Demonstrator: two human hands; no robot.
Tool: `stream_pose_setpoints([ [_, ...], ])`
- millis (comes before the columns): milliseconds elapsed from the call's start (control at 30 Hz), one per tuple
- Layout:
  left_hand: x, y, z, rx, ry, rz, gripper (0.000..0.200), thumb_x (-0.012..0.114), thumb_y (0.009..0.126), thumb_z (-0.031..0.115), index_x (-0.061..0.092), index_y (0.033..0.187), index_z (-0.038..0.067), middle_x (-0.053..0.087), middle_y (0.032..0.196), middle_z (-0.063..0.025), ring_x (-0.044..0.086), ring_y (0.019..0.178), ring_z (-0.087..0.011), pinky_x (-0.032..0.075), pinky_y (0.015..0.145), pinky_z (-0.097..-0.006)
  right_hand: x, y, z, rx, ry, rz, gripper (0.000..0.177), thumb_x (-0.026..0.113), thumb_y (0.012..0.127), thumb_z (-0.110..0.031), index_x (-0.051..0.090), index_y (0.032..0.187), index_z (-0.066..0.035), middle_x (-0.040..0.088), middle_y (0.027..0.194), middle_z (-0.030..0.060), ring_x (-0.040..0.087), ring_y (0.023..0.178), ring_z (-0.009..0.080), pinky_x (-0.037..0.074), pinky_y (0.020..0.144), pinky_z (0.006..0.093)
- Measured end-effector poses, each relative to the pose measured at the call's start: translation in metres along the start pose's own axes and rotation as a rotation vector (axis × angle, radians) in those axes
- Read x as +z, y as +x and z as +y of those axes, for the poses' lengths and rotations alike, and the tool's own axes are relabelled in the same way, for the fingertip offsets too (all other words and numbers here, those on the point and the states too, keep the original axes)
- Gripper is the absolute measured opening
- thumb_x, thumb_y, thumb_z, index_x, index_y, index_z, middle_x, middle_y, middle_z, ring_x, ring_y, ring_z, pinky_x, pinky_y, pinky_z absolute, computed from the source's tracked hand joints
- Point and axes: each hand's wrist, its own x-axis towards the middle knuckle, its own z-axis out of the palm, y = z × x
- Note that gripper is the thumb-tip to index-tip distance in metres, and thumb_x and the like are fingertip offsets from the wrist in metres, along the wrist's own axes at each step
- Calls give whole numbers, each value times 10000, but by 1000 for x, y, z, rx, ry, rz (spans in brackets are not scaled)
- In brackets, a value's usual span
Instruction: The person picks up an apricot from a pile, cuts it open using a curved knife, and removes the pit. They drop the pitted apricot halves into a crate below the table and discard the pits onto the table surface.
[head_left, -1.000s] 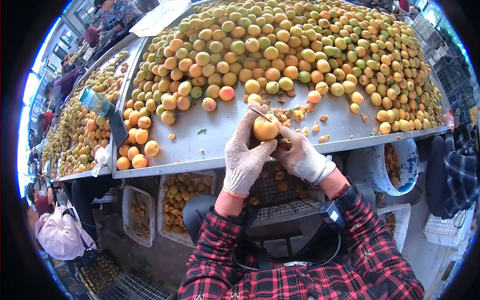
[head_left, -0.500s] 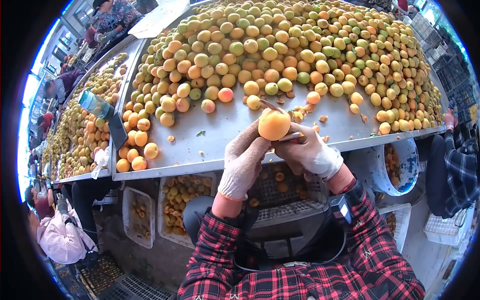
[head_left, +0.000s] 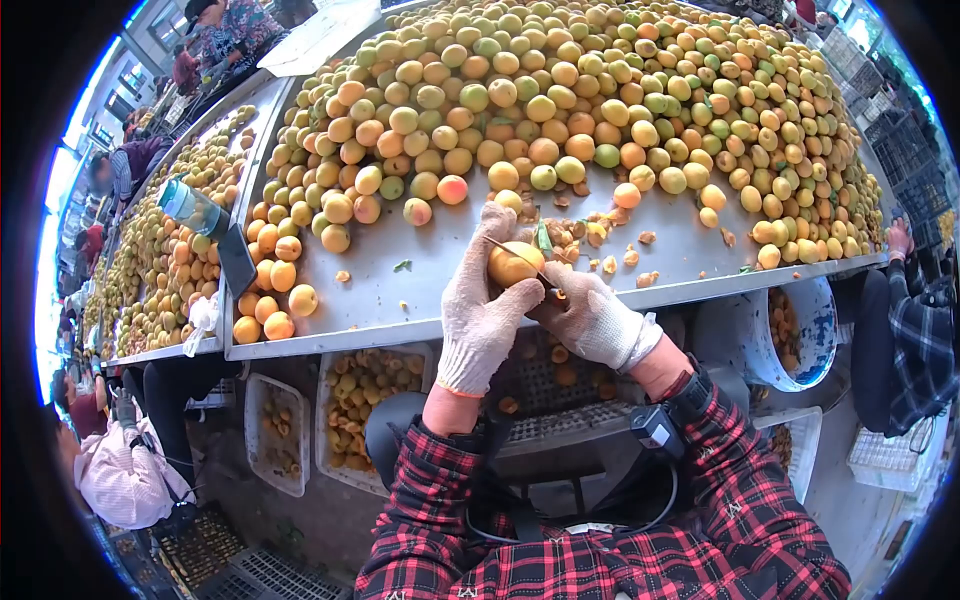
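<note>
In gloved fingers and thumb, my left hand holds an orange-yellow apricot just over the near part of the metal table. My gloved right hand is closed around a small knife, its thin blade lying across the top of the apricot. Much of the knife's handle is hidden in the glove. Beyond my hands, apricot scraps and pits lie scattered on the metal, with a green leaf among them.
A large heap of apricots covers the table's far side. Below its edge stand crates of cut fruit, a dark crate between my knees and a white bucket. Other people sit left and right; a bottle stands at left.
The apricot has moved slightly left and down and is turned in my left hand. The knife blade now slants across it, and my right hand has shifted a little down and left.
</note>
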Motion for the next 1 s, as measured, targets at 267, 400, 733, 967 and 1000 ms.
stream_pose_setpoints([
  [267,8,0,-12,-202,-560,42,433,621,977,180,522,1345,-26,640,1191,-113,624,1058,-184,519,820,-260,-4,-2,-3,-117,-131,2,299,636,913,-74,550,1192,-12,670,948,213,674,895,380,524,726,388],
  [400,16,2,-2,-108,-449,96,420,612,983,199,531,1330,-24,633,1227,-128,624,1062,-185,526,841,-272,3,-3,-8,35,-18,-3,267,648,903,-94,560,1144,-18,661,919,206,654,873,397,526,723,395],
  [733,6,4,-6,-30,-766,12,475,536,1002,201,424,1378,-68,514,1359,-196,558,1223,-295,476,1039,-418,-7,-3,-7,119,158,40,256,663,933,-166,558,1109,-12,676,923,161,674,867,291,524,757,371],
  [967,9,2,-4,-43,-593,63,471,533,1002,170,424,1388,-76,525,1347,-197,576,1199,-291,485,1033,-415,-6,-4,-4,105,208,-13,333,666,918,-143,553,1200,-9,676,968,175,676,927,289,518,792,363],
  [1000,9,1,-3,-37,-563,60,468,529,1001,152,419,1394,-77,531,1343,-195,577,1198,-287,484,1033,-407,-7,-4,-5,105,208,-13,333,666,918,-143,553,1200,-9,676,968,175,676,927,289,518,792,363],
])
